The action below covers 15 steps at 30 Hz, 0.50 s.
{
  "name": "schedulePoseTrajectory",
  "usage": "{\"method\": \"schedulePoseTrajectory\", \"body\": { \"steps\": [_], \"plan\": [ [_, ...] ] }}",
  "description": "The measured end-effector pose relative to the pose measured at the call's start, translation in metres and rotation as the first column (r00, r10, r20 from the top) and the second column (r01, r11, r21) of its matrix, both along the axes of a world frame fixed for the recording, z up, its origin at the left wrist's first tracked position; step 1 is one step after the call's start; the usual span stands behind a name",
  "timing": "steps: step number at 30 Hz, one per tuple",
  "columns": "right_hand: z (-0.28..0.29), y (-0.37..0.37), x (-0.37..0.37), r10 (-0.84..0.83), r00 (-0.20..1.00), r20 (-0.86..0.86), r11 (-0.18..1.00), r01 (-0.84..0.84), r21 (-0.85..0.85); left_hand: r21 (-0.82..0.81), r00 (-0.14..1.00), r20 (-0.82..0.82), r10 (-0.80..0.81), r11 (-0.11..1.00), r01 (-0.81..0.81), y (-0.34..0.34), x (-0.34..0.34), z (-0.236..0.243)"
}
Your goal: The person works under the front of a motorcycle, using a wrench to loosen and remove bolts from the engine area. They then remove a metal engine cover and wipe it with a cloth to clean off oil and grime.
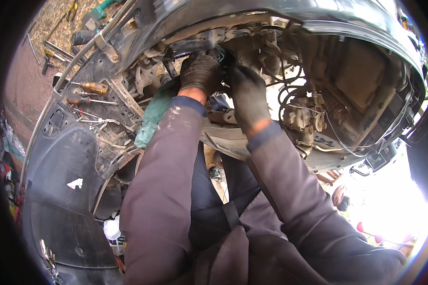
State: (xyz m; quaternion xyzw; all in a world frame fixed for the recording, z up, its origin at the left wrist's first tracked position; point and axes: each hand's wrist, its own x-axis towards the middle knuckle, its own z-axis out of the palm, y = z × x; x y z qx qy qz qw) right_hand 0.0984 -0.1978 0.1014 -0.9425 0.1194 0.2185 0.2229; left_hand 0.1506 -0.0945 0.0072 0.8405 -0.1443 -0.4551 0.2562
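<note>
My two gloved hands reach into the opened front of a vehicle, close together among dirty metal parts. My left hand [200, 73], in a dark, soiled knit glove, is curled, with its fingertips turned away. A small teal piece [219, 53] shows beside its fingers. My right hand [249, 95], in a similar glove, bends its fingers inward at a shadowed spot just right of the left hand. What either hand grips is hidden by the gloves and shade. Under my left wrist lies a green cloth-like thing [152, 118], against the metal frame.
A screwdriver with an amber handle [95, 87] and other hand tools lie on the dark panel at left. A green power tool [100, 12] rests on the ground at upper left. Hoses and a thin wire [335, 133] hang at right. A dark curved body panel [356, 21] arches overhead.
</note>
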Motion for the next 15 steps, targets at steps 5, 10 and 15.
{"method": "schedulePoseTrajectory", "body": {
  "steps": [5,10,15],
  "plan": [
    [0.177,-0.062,-0.018,-0.377,0.846,-0.377,0.707,0.526,0.473,0.120,0.998,-0.019,-0.067,0.990,0.069,-0.027,0.007,-0.021],
    [0.293,-0.201,-0.035,-0.166,0.961,0.223,0.940,0.222,-0.259,0.189,0.989,0.148,0.006,0.981,-0.034,-0.041,0.000,-0.031],
    [0.315,-0.317,-0.080,-0.237,0.823,0.516,0.788,0.473,-0.394,0.252,0.997,0.051,0.057,0.965,-0.068,-0.041,0.006,-0.055]
  ]
}}
